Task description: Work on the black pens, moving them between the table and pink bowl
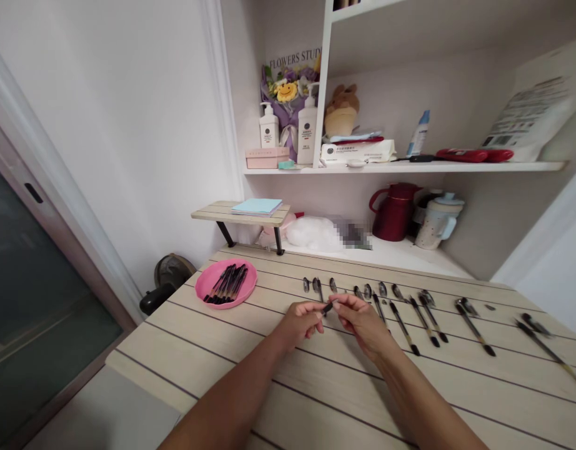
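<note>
My left hand (306, 320) and my right hand (359, 317) meet over the middle of the table. Fingertips of both pinch a short black piece (329, 307) between them; its exact kind is too small to make out. Just behind the hands lie several small, dark, shiny oval pieces (368, 291). To the right, several slim black pen-like sticks (404, 328) with light bands and dark ends are spread out over the planks. A pink plate (202, 289) on the left holds a bundle of similar sticks (229, 284).
The planked table (213, 369) carries a small raised stand (213, 212) with blue papers (257, 206) at the back left. Behind are a red jug (395, 215) and a pale tumbler (438, 224). Above them, a white shelf (278, 170) holds pump bottles (307, 134) and wipes (358, 152).
</note>
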Demonstrator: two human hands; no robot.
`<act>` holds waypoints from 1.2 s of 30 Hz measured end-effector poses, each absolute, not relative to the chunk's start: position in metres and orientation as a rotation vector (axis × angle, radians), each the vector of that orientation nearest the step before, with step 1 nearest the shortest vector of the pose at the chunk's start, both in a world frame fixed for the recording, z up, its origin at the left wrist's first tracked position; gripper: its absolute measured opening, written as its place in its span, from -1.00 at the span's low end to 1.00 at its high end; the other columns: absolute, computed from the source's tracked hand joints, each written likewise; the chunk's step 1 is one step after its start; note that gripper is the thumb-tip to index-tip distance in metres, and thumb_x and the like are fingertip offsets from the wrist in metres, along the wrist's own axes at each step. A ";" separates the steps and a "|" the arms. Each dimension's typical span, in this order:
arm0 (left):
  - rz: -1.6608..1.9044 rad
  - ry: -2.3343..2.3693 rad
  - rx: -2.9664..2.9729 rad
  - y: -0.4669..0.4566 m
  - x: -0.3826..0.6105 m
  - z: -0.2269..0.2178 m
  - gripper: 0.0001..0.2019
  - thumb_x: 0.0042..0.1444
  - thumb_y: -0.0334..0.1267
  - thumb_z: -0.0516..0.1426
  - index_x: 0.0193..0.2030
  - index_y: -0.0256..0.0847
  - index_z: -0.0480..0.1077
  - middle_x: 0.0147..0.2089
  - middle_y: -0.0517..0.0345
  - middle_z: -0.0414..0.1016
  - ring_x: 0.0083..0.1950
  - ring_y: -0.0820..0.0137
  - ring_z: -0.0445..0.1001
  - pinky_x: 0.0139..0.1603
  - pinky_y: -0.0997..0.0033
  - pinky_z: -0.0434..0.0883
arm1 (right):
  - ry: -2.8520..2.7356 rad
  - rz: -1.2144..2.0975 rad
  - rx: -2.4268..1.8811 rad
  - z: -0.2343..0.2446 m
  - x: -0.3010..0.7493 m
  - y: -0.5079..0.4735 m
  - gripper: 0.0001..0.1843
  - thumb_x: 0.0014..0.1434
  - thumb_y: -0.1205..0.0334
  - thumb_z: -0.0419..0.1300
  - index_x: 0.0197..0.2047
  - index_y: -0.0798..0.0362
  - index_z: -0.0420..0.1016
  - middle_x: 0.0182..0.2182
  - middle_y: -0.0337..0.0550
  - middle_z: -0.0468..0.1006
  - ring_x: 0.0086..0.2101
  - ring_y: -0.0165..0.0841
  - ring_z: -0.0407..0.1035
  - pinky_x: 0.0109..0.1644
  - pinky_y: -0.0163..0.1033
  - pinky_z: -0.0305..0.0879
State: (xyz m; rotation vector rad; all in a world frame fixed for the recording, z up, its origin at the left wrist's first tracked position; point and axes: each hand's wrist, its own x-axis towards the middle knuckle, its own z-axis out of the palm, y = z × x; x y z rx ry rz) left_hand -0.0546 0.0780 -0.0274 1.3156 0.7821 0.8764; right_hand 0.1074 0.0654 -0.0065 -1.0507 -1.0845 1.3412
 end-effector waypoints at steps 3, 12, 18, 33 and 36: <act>0.881 0.788 1.312 0.078 -0.055 -0.027 -0.59 -0.05 -0.17 0.12 -0.06 -0.35 0.37 -0.57 0.21 0.39 -0.70 0.67 0.07 -0.63 0.60 0.03 | -1.091 1.258 -1.107 -0.008 0.107 0.067 -0.70 -0.21 0.07 0.32 -0.47 0.09 0.39 -0.72 -0.40 0.23 -0.70 -0.59 -0.02 -0.64 -0.40 -0.16; 0.910 0.801 1.295 0.079 -0.056 -0.027 -0.58 -0.06 -0.18 0.12 -0.05 -0.36 0.37 -0.58 0.20 0.39 -0.71 0.67 0.07 -0.64 0.58 0.01 | -1.092 1.327 -1.083 -0.007 0.107 0.072 -0.65 -0.23 0.03 0.31 -0.45 0.10 0.40 -0.73 -0.41 0.22 -0.70 -0.59 -0.01 -0.63 -0.41 -0.16; 0.967 0.883 1.265 0.083 -0.058 -0.029 -0.58 -0.06 -0.20 0.09 -0.04 -0.34 0.36 -0.60 0.22 0.39 -0.72 0.66 0.06 -0.65 0.59 0.00 | -1.219 1.186 -1.191 -0.010 0.099 0.089 -0.64 -0.25 0.00 0.30 -0.61 0.08 0.29 -0.82 -0.43 0.17 -0.73 -0.58 -0.07 -0.64 -0.39 -0.19; 1.417 1.041 0.901 0.103 -0.072 -0.029 -0.57 -0.12 -0.14 0.08 -0.07 -0.27 0.32 -0.61 0.28 0.34 -0.75 0.65 0.06 -0.73 0.62 -0.08 | -1.724 0.516 -1.708 0.005 0.072 0.159 -0.82 0.01 0.13 0.08 -0.42 0.08 0.36 -0.46 -0.07 0.51 -0.40 -0.31 0.40 -0.36 -0.29 0.21; 1.465 1.058 0.855 0.105 -0.072 -0.030 -0.57 -0.15 -0.13 0.10 -0.11 -0.27 0.33 -0.61 0.28 0.34 -0.75 0.64 0.07 -0.74 0.62 -0.09 | -1.815 0.436 -1.801 0.000 0.049 0.163 -0.85 -0.04 0.26 0.15 -0.34 0.11 0.38 -0.37 0.06 0.52 -0.26 -0.20 0.40 -0.26 -0.25 0.20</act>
